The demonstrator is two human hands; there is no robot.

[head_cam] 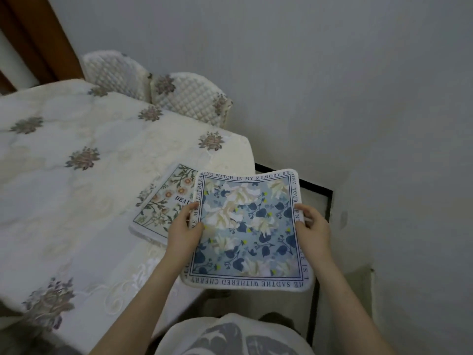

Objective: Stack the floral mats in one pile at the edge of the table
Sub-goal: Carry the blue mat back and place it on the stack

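A pale wall is seen behind a surface (pixel 76 180) draped in an embroidered cream cloth; a cream floral mat (pixel 163 201) lies at its right edge; a blue floral mat (pixel 245 226) is held flat above that edge, partly overhanging, pinched at its sides by the left hand (pixel 183 231) and right hand (pixel 311 226); the stacking step appears in hand; alignment over the cream mat is called for next.

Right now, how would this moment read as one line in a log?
stage: stacking | hands: left hand and right hand grip blue floral mat | green floral mat on table edge | blue not yet placed
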